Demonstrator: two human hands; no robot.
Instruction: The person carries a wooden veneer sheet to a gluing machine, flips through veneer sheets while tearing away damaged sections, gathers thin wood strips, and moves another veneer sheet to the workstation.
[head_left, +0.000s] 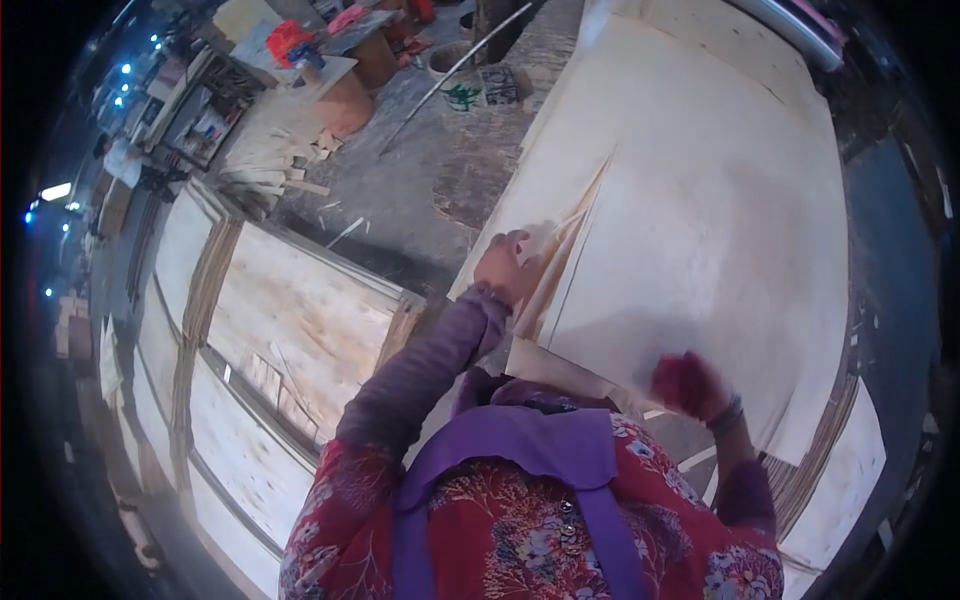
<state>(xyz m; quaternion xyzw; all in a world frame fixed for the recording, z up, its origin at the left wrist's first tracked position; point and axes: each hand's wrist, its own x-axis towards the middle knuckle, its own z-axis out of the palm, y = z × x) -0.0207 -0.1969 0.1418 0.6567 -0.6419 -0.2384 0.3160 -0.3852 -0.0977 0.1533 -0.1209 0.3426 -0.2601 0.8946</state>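
My left hand [508, 268] is over the near left part of a large pale wood veneer sheet [720, 200], its fingers bent and spread apart. It lies beside a long split [572, 250] where a narrow strip has curled up. Whether the fingertips touch that strip, I cannot make out. My right hand [692, 385], smeared by motion, is over the near edge of the sheet. Something dark red, a glove or cloth, covers its fingers, so their closure is hidden.
Stacked veneer sheets [290, 315] stand at the left, and more layers [825, 470] show at the lower right. Up ahead are a long pole [455, 78], a bucket [450, 62] and scattered wood strips [265, 160] on the floor. Another person [124, 160] is far left.
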